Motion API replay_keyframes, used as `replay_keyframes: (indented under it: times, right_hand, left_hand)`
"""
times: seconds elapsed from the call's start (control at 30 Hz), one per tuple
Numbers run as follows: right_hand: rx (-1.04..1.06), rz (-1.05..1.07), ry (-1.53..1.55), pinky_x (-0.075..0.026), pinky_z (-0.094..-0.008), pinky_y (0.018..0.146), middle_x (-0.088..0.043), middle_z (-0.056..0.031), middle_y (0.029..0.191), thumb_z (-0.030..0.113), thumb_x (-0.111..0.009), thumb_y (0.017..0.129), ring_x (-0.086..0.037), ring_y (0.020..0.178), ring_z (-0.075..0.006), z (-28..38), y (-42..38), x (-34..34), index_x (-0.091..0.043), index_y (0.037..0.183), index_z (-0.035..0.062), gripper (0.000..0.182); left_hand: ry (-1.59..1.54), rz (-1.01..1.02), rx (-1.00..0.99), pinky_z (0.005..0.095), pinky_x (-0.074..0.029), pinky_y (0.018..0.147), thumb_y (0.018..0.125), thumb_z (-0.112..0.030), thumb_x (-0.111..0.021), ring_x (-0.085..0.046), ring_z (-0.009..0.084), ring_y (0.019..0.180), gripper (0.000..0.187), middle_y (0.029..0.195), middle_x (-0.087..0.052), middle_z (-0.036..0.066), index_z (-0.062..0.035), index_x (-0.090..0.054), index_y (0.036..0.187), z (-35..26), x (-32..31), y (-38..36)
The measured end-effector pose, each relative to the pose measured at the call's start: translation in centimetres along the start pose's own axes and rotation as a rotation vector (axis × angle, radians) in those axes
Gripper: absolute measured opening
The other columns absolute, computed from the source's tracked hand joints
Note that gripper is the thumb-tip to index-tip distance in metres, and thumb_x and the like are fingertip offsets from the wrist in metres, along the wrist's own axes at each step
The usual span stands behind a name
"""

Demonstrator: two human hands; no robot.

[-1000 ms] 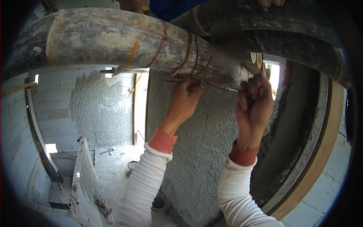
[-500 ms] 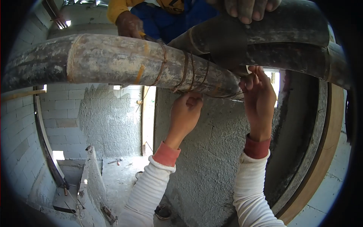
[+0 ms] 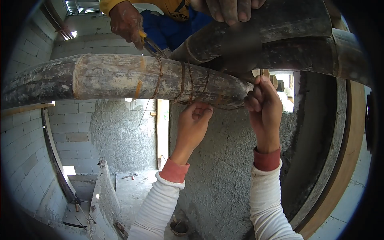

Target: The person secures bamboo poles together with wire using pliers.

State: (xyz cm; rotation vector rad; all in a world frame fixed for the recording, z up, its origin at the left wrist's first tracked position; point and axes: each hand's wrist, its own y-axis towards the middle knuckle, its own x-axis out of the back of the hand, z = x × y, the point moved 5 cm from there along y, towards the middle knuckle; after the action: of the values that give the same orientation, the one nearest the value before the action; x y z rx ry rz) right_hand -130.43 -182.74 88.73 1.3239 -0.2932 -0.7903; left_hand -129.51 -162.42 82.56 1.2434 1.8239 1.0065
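A thick weathered bamboo pole [image 3: 116, 76] crosses the view, with several turns of thin wire [image 3: 191, 82] wound round its right part. Under these turns is my left hand [image 3: 195, 120], fingers curled and pressed against the wire at the pole's underside. My right hand [image 3: 266, 104] is raised at the pole's right end, its thumb and forefinger pinched together; what lies between them is too small to make out. Above the pole, a co-worker's hand [image 3: 127, 24] holds yellow-handled pliers [image 3: 150, 43] at a wire loop. Another hand [image 3: 230, 10] rests on a dark bamboo pole [image 3: 288, 22].
More dark bamboo [image 3: 300, 58] crosses at the upper right. Below stand a rough plastered wall [image 3: 224, 160] and a curved wooden frame [image 3: 348, 160]. A low block wall [image 3: 102, 188], a floor with tools and a bucket [image 3: 179, 227] lie far beneath.
The view has shifted, so the pole sits lower. The co-worker's hand with the pliers shows more fully. My right hand's fingers have curled in more; my left stays under the pole.
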Motion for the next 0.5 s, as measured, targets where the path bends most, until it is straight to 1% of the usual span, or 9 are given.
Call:
replay_keyframes:
  times: [0.1, 0.2, 0.3, 0.5]
  right_hand:
    - [0.0, 0.011, 0.026, -0.031, -0.0234, 0.051, -0.034, 0.0083, 0.064, 0.02, -0.046, 0.109, -0.033, 0.051, -0.0041, -0.08, -0.4, -0.16, -0.058, 0.101, 0.0079, 0.019]
    - [-0.013, 0.027, 0.057, -0.03, -0.0237, 0.051, -0.033, 0.0084, 0.064, 0.019, -0.045, 0.109, -0.032, 0.05, -0.0041, -0.22, -0.38, -0.05, -0.057, 0.101, 0.0077, 0.019]
    - [-0.014, 0.036, 0.06, -0.03, -0.0239, 0.051, -0.033, 0.0084, 0.064, 0.018, -0.044, 0.109, -0.032, 0.05, -0.0042, -0.16, -0.37, -0.09, -0.057, 0.102, 0.0075, 0.018]
    - [-0.014, 0.039, 0.056, -0.029, -0.0244, 0.051, -0.032, 0.0079, 0.064, 0.019, -0.044, 0.11, -0.031, 0.05, -0.0041, -0.29, -0.39, 0.03, -0.057, 0.103, 0.0067, 0.019]
  left_hand:
    - [0.02, 0.013, -0.036, 0.0262, -0.046, 0.068, 0.095, -0.02, -0.07, -0.058, 0.0084, 0.073, 0.019, 0.085, -0.068, 0.002, -0.0015, -0.071, 0.098, -0.15, -0.25, -0.36]
    - [-0.022, 0.063, -0.011, 0.0253, -0.045, 0.067, 0.096, -0.02, -0.07, -0.056, 0.0063, 0.075, 0.02, 0.084, -0.067, 0.0, -0.0011, -0.071, 0.098, -0.48, -0.69, -0.52]
    - [-0.045, 0.135, 0.097, 0.0242, -0.044, 0.079, 0.099, -0.022, -0.066, -0.057, 0.0071, 0.087, 0.021, 0.095, -0.067, -0.001, -0.0039, -0.071, 0.108, -0.57, -0.66, -0.61]
    - [-0.106, 0.134, 0.169, 0.0227, -0.041, 0.071, 0.099, -0.031, -0.066, -0.054, 0.0059, 0.08, 0.026, 0.091, -0.065, -0.003, -0.0078, -0.071, 0.111, -0.05, -0.95, -0.76]
